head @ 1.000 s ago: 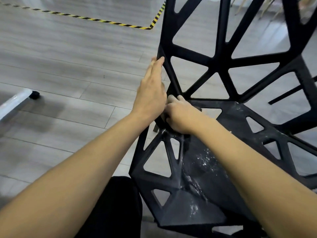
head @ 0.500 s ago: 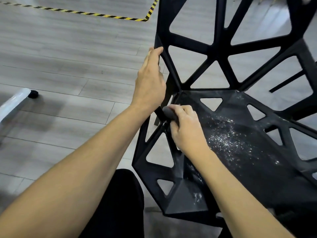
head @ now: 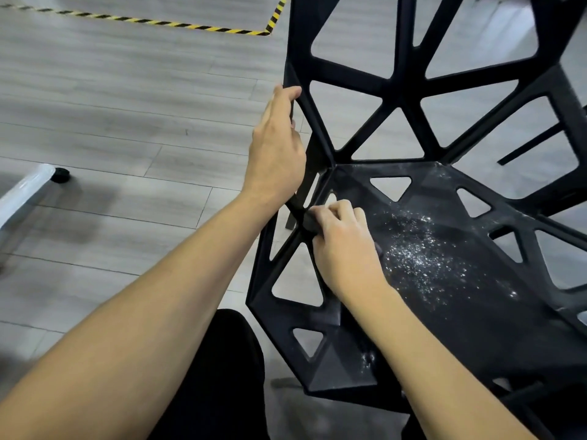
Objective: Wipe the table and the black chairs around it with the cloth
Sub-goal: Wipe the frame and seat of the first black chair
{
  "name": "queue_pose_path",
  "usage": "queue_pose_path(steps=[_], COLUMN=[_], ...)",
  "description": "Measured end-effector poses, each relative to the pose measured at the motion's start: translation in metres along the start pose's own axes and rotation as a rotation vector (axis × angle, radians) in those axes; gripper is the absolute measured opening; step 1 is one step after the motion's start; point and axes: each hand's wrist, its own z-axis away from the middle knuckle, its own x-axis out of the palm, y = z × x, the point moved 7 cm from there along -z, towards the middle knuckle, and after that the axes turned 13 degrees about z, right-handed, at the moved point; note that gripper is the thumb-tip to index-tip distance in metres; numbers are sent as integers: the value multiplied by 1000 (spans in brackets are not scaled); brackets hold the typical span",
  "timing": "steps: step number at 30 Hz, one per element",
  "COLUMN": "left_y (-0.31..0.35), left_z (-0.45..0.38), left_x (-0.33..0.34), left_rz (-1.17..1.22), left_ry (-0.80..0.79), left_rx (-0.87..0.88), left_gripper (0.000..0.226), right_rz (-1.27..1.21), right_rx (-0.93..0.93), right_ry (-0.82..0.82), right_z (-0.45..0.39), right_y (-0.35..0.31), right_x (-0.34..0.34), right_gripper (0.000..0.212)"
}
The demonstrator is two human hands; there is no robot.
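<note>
A black chair [head: 397, 87] with triangular cut-outs fills the right half of the head view. Its seat [head: 476, 306] carries a scatter of white specks. My left hand [head: 276, 150] holds the left edge of the backrest, fingers curled over the strut. My right hand [head: 343, 246] grips a small dark cloth [head: 309, 222] and presses it on the left rim of the seat, where a strut meets it. Most of the cloth is hidden under my fingers.
Grey plank floor [head: 127, 106] lies to the left. Yellow-black tape [head: 178, 25] marks it at the top. A white furniture leg [head: 22, 195] with a black foot [head: 60, 175] sits at the left edge. My dark trouser leg [head: 222, 376] is below, next to the seat.
My right hand with the cloth slid from the back corner of the seat toward me along the left rim. The left hand kept its hold on the backrest.
</note>
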Motion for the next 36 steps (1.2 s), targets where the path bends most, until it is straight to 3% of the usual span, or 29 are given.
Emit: queue_pose_path(steps=[4,7,16,21,27,30,33,36], left_y=[0,-3,-1,4,8,8,8,9], left_z=[0,1,0,0,-2,-2,-1,-2], left_x=[4,7,6,6,8,5,4,5], left_rz=[-38,-130,-143,-134,-182,-162,-147,-136], left_ry=[-18,-32,-34,-14,-33,-45,-29,-10], left_rx=[42,68,100,110,147,166,162,163], left_gripper=[56,57,54,48,51,50,48,47], right_rz=[-11,-13,327,216,195,284,356,264], right_rx=[-141,-105,119,147,60,188,372,426], right_ry=[110,203,73,72,59,41,-4,15], right_z=[33,13,-119,-121,-136,-142,-143,-140], right_y=[-13,4,61,67,57,77,148,191], right_x=[-8,1,23,23,21,16,1,-5], right_gripper=[47,46,35,39,20,19,21,25])
